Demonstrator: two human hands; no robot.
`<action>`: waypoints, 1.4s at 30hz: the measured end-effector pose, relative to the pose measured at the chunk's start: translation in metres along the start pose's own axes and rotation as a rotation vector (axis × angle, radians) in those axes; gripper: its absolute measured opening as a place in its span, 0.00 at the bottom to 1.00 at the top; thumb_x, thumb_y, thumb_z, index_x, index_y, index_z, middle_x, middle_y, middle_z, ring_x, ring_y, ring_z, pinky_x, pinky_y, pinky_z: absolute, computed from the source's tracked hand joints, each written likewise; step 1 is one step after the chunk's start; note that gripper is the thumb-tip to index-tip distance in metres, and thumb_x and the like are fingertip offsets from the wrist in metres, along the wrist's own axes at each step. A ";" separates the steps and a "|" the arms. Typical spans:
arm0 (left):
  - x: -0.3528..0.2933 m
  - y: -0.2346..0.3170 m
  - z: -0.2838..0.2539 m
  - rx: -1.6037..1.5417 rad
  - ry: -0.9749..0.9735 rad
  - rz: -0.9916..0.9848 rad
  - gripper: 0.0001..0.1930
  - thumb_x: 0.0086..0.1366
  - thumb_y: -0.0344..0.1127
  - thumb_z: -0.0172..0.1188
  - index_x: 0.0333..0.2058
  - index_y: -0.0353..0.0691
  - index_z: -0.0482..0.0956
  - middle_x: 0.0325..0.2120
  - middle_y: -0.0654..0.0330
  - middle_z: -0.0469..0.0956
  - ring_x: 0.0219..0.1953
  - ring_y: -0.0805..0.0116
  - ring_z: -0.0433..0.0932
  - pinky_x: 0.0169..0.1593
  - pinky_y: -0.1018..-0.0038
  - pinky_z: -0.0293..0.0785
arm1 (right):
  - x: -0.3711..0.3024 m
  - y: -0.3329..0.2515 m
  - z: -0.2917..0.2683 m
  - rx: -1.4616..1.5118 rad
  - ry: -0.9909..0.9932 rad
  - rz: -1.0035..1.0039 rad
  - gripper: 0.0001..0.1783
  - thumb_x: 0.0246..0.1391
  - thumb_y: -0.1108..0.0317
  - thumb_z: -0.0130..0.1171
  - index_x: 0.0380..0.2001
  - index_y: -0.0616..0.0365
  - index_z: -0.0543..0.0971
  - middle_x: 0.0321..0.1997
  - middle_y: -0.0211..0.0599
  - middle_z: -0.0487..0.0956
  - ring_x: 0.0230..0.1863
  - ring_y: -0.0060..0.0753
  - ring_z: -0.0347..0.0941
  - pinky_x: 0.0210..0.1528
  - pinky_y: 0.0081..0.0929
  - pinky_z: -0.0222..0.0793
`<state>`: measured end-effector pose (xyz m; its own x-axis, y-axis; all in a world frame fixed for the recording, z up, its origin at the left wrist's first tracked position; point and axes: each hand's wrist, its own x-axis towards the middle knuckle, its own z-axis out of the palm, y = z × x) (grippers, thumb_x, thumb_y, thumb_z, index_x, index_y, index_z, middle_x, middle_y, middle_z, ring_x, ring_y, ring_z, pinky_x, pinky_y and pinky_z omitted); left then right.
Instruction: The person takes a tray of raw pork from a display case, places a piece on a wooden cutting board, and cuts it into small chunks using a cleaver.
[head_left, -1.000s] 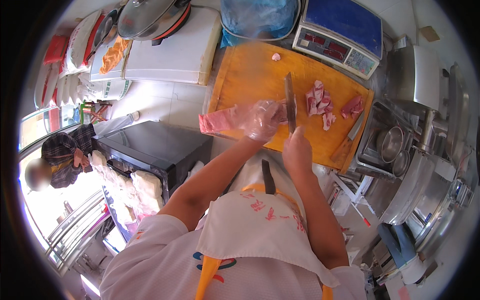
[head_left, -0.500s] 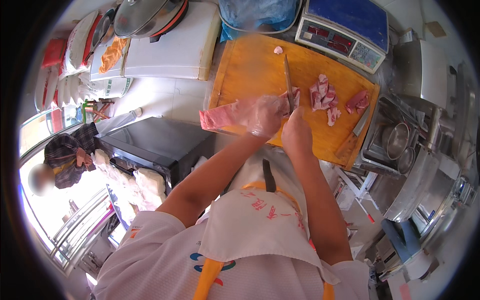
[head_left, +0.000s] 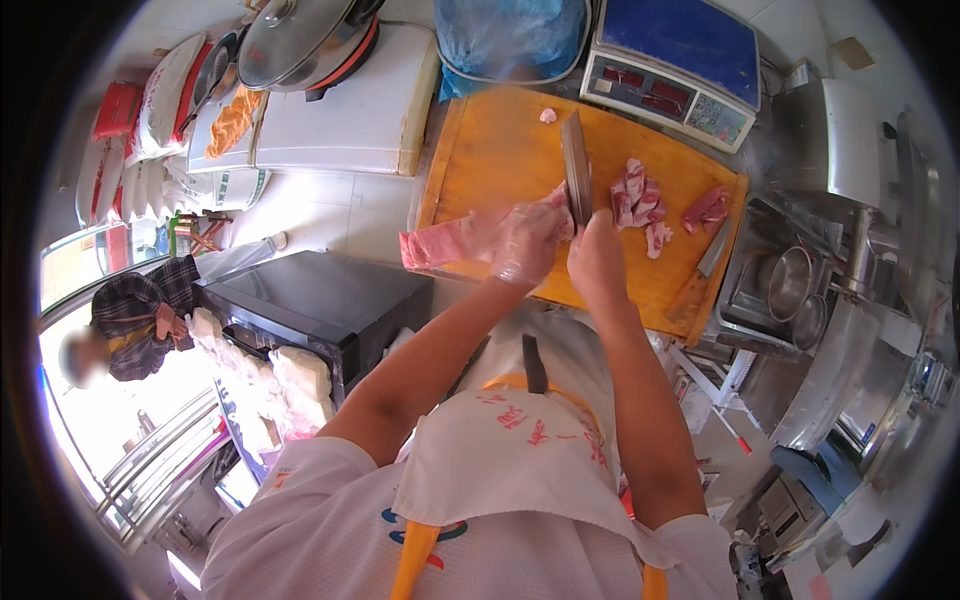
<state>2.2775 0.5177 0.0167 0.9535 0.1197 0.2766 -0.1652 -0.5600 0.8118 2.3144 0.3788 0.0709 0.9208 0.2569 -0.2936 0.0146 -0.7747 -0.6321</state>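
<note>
1. A wooden cutting board (head_left: 640, 295) is placed in front of the person, and a long strip of meat (head_left: 435, 244) is laid along the near left part of it, its left end reaching the board's left edge.
2. Over the board, the strip is grasped from above by the left hand (head_left: 529, 243), which is covered by a clear plastic glove; the undersides of the fingers are hidden.
3. A knife (head_left: 575, 165) is held over the middle of the board by the right hand (head_left: 598, 262); this grip is clenched around the handle, and the blade is pointed toward the board's far edge, beside the strip's right end. Whether the meat is touched by the edge cannot be told.
4. On the right part of the board, a pile of cut meat (head_left: 637, 203) and a redder chunk (head_left: 706, 210) are set apart.
5. A second knife (head_left: 711, 254) is laid along the board's right edge, and a small pink scrap (head_left: 548, 116) is left near its far edge.
6. Beyond the board a scale (head_left: 680, 45) is placed; to the board's right, metal bowls (head_left: 790, 282) are stood in a tray (head_left: 737, 290).
</note>
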 end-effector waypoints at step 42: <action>-0.004 0.026 -0.032 0.013 0.137 -0.051 0.06 0.59 0.24 0.63 0.36 0.37 0.80 0.27 0.53 0.76 0.33 0.48 0.77 0.37 0.55 0.70 | -0.027 -0.006 0.040 -0.146 -0.030 -0.186 0.12 0.67 0.71 0.53 0.48 0.70 0.69 0.37 0.67 0.82 0.38 0.75 0.78 0.37 0.61 0.73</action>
<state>2.2617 0.5293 0.0532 0.9170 0.2587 0.3037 -0.1135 -0.5606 0.8203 2.2737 0.3999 0.0540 0.8850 0.4182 -0.2048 0.2409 -0.7876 -0.5671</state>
